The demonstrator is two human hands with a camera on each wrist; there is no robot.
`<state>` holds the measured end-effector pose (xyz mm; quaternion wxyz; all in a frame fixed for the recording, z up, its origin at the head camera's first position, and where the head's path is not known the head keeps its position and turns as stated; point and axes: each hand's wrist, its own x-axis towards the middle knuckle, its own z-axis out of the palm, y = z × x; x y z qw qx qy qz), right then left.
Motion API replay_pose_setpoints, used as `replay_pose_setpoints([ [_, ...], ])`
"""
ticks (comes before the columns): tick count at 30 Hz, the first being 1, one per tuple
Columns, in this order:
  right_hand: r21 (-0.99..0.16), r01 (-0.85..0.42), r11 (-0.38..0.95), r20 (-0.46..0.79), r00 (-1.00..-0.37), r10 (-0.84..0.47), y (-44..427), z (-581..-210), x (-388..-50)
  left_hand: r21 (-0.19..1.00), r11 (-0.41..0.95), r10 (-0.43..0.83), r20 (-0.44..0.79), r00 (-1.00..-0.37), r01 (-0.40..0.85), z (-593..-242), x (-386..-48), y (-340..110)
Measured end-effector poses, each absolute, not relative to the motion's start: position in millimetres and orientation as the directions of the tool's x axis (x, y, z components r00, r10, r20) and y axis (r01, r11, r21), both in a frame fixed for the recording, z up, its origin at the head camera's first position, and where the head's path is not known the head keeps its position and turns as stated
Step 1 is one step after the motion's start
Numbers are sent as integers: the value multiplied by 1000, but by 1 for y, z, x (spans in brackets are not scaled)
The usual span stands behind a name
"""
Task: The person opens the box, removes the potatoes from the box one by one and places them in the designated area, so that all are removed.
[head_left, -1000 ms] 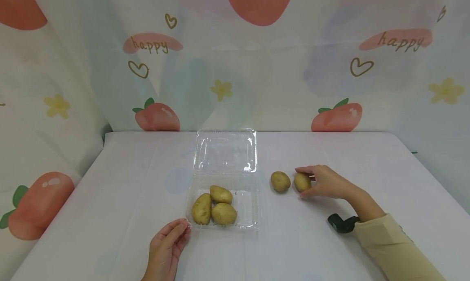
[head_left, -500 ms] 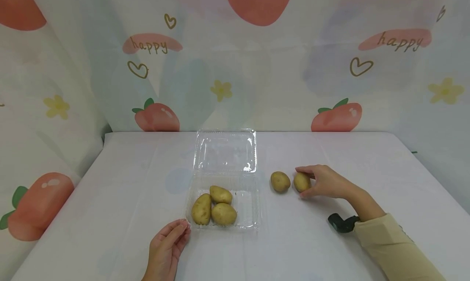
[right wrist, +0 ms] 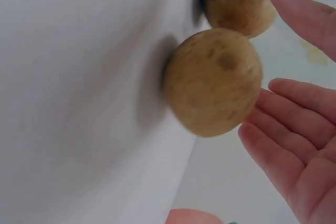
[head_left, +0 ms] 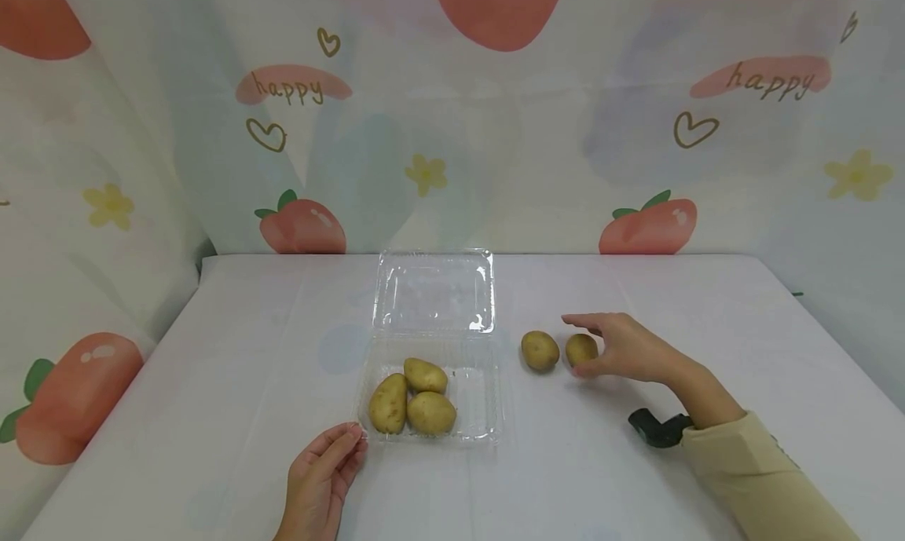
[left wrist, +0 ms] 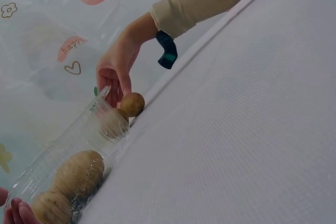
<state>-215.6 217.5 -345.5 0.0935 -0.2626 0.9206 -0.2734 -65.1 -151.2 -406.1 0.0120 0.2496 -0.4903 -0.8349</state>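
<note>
Gaping wide, right hand (head_left: 631, 351) brackets a round, speckled potato (head_left: 580, 348); left hand (head_left: 322, 472) pinches a clear plastic box (head_left: 475, 403).

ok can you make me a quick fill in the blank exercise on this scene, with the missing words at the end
1. The clear container holds ___ potatoes.
2. The container's lid is ___, not shut.
3. The left grip pinches the container's near ___ corner.
4. In the head view, the loose potato closest to the right grip is the one on the ___.

Missing words: three; open; left; right
</note>
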Motion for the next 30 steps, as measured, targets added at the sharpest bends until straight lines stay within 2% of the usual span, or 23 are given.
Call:
replay_pose_setpoints([
  [7, -554, -467, 690, 16, -834, -551, 209, -339, -211, 823, -522, -265, -404, -875, -222, -406, -65, -151],
  [19, -574, -464, 674, 12, -828, -560, 193, -328, -204, 826, -517, -269, -406, -873, -224, -406, -65, -151],
  [26, -574, -518, 635, 56, -798, -600, 185, -325, -200, 826, -519, -264, -401, -877, -221, -406, -65, -151],
  [30, -595, -523, 610, 42, -779, -626, 180, -324, -200, 826, -518, -265, -401, -877, -221, -406, -65, -151],
])
